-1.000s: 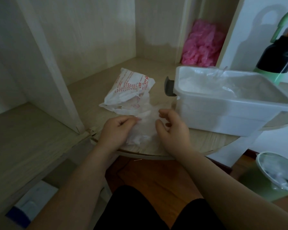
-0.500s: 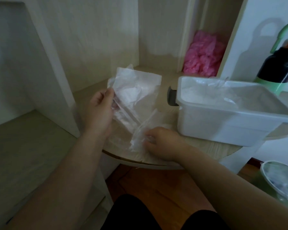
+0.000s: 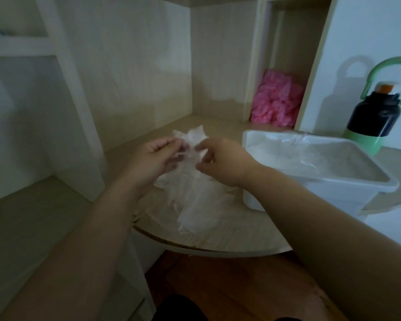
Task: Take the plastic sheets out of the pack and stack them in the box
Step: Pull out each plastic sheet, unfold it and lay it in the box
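Plastic sheets [image 3: 195, 188] are hanging limp above the surface [image 3: 218, 237], just left of the box [image 3: 322, 180]. The left hand [image 3: 153, 156] and right hand [image 3: 220, 161] are each pinching their top edge. Light, flimsy and probably slippery, they are calling for edge grips. Dim wooden shelving is surrounding everything.

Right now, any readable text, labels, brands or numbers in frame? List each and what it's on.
None readable.
The crumpled plastic, pinched by the left hand and right hand, shows only a faint reddish smear near the fingertips, too blurred to read.
The white box, bottle and pink bundle show no print.
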`<state>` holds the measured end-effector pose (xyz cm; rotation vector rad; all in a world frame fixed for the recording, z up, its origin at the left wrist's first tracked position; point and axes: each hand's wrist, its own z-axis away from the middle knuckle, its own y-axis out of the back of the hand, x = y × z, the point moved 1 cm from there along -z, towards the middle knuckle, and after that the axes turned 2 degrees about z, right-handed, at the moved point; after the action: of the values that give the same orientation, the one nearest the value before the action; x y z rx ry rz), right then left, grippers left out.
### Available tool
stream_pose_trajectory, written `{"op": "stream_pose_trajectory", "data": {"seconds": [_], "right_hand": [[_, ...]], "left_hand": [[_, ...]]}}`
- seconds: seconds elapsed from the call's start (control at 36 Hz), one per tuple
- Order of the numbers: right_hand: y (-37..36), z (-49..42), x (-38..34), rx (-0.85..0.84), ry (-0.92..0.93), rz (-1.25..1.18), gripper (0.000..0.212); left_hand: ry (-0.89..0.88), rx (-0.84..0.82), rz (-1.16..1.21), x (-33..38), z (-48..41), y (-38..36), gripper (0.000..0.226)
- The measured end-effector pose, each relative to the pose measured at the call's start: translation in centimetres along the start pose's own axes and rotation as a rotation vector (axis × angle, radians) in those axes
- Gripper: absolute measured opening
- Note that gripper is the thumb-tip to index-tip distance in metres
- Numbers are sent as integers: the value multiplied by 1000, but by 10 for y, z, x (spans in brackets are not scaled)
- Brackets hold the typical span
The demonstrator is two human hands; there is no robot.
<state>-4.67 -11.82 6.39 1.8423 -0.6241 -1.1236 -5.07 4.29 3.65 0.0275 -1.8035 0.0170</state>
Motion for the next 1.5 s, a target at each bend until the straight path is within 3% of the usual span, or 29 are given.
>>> {"op": "stream_pose_trajectory", "data": {"seconds": [0.08, 0.17, 0.25, 0.36, 0.47, 0.53, 0.61, 0.67, 0.78, 0.86, 0.94, 1.06, 1.11, 1.22, 1.33, 1.42, 1.5], "right_hand": [[-5, 2, -1, 46, -13, 174, 29], [-2, 4, -5, 93, 15, 192, 35], [7, 5, -9, 200, 64, 111, 52], [28, 4, -16, 481, 180, 19, 72], [56, -6, -14, 354, 148, 123, 92], [66, -16, -6, 267, 88, 166, 78], [75, -19, 7, 302, 77, 87, 17], [81, -13, 14, 311, 37, -99, 22], [99, 0, 31, 363, -123, -433, 32], [114, 6, 47, 437, -263, -614, 19], [129, 12, 61, 475, -362, -719, 23], [144, 23, 88, 460, -554, -697, 31], [146, 30, 103, 429, -642, -620, 31], [144, 45, 128, 256, -762, -372, 32], [143, 56, 142, 162, -821, -78, 33], [141, 61, 148, 139, -793, 141, 18], [137, 65, 146, 143, -767, 361, 10]], "left_hand": [[-7, 237, 96, -4, -10, 7, 21], [-117, 433, -89, -1, -18, 13, 22], [-275, 437, -285, 12, -20, 7, 20], [-517, 277, -435, 39, -26, -2, 15], [-572, -87, -537, 65, -33, -14, 14], [-566, -176, -543, 74, -35, -23, 16], [-539, -137, -466, 79, -39, -36, 17], [-452, -109, -391, 73, -43, -39, 11], [-194, -154, -251, 53, -51, -46, 25], [-157, -31, -58, 53, -62, -59, 3], [-162, 96, 24, 62, -81, -70, 7], [-356, 359, -335, 78, -104, -93, 18], [-447, 426, -347, 82, -100, -108, 24], [-564, 242, -386, 69, -76, -136, 17], [-530, -172, -520, 61, -52, -151, 14], [-402, -497, -898, 53, -49, -156, 26], [-305, -633, -1164, 40, -57, -161, 25]]}}
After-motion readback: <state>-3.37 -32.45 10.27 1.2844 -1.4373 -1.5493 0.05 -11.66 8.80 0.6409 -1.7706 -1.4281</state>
